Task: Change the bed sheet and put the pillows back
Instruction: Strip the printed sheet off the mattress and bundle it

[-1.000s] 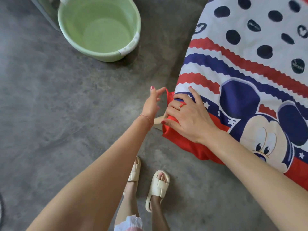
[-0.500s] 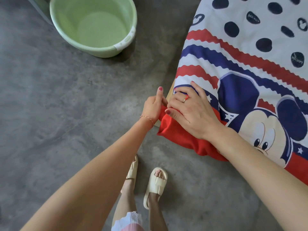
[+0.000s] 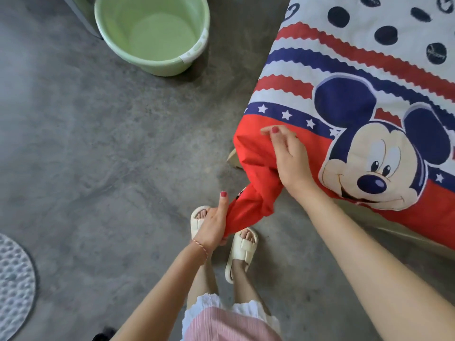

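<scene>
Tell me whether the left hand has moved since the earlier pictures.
Yes. The left hand was up at the red corner of the printed bed sheet on the mattress; now it grips the gathered red fabric lower down, over the cream slippers.

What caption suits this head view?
Left hand pulls the sheet's red corner down; right hand presses the bed corner.

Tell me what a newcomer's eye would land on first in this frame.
First the cartoon-mouse bed sheet in red, white and navy, filling the upper right. At its near corner the left hand grips the twisted red corner down by the feet, while the right hand rests on the red fabric at the mattress corner. On the grey floor, an empty pale green basin sits at top centre.
</scene>
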